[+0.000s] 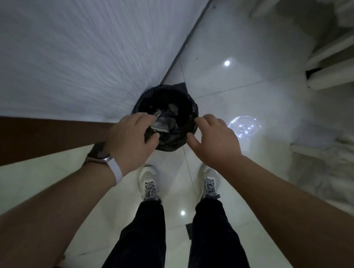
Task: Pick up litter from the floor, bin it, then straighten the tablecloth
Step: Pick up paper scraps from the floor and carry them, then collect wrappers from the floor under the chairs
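Note:
A round bin lined with a black bag (pixel 191 104) stands on the floor against the wall base, with several pale scraps inside. My left hand (pixel 132 138), with a watch on its wrist, hovers over the bin's left rim. A crumpled grey-white paper (pixel 161 122) sits between its fingertips and thumb, above the bin's opening. My right hand (pixel 214 140) hangs over the right rim with curled, spread fingers and nothing in it. No tablecloth is clearly in view.
A white ribbed wall (pixel 71 46) and a brown skirting band (pixel 29 138) run on the left. My two white shoes (pixel 150 185) stand on glossy white tiles (pixel 241 92) just before the bin. White draped furniture (pixel 344 53) fills the right side.

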A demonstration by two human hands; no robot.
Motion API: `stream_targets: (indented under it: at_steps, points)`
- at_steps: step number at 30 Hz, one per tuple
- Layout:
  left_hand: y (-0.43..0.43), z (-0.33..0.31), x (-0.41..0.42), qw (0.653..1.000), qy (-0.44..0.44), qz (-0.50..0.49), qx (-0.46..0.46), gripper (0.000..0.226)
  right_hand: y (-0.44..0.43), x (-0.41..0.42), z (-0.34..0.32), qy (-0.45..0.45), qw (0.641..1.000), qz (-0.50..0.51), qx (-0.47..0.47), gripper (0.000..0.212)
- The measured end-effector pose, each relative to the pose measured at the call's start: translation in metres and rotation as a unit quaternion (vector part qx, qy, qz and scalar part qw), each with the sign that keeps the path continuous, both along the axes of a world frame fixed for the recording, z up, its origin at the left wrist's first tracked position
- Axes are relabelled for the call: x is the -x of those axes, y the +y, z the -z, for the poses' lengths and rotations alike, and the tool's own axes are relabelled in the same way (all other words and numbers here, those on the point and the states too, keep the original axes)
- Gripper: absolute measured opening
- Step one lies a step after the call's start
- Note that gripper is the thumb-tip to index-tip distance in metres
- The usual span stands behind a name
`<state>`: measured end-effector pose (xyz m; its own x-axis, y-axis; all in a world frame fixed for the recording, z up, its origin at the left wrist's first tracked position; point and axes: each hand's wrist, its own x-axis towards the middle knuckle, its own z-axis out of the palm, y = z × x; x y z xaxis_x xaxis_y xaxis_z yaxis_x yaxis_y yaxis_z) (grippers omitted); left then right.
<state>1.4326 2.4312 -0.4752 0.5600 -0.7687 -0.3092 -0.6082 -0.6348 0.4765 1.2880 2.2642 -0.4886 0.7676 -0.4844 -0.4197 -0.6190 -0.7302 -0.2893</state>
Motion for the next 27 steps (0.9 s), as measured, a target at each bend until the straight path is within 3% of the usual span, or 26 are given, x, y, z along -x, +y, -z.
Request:
stream_targets:
  at_steps: [10, 17, 27]
  points:
    - [-0.006, -0.170, -0.021, 0.992, -0.092, 0.075, 0.035, 0.042, 0.012, 0.011, -0.191, -0.016, 0.998, 0.001, 0.065, 0.050]
    - [-0.016, -0.244, -0.024, 0.975, -0.137, 0.161, 0.070, 0.042, 0.024, 0.040, -0.272, -0.023, 0.993, 0.035, 0.113, 0.051]
    - [-0.072, -0.337, 0.083, 0.914, -0.137, 0.336, 0.180, 0.043, 0.031, 0.157, -0.363, -0.030, 0.970, 0.147, 0.191, 0.051]
